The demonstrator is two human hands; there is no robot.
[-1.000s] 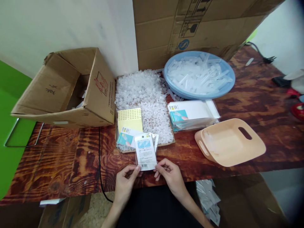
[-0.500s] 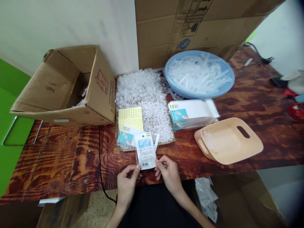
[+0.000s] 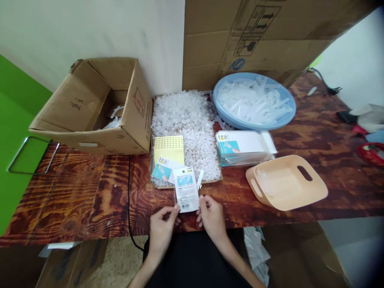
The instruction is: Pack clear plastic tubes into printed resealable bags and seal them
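A clear plastic packet with a printed card (image 3: 186, 188) inside is held by its lower corners, barcode end toward me. My left hand (image 3: 163, 225) pinches its lower left corner between thumb and fingers. On the opposite side, my right hand (image 3: 211, 216) has thumb and fingers closed at the lower right edge. The packet's top overlaps a blue-and-white card (image 3: 163, 170) and a narrow white strip (image 3: 200, 179). Under these lies a yellow sticker sheet (image 3: 169, 149), resting on a shallow tray full of small translucent plastic pieces (image 3: 201, 156).
A blue basin (image 3: 219, 110) heaped with clear plastic sleeves stands at the back right. Before it lies a stack of packaged cards (image 3: 246, 146), then a peach plastic bin (image 3: 312, 188). An open cardboard box (image 3: 81, 140) is at left. A black cable (image 3: 129, 200) hangs over the table edge.
The camera view has turned slightly, so the whole scene sits a little differently. Both hands keep their hold on the packet, which has hardly moved.
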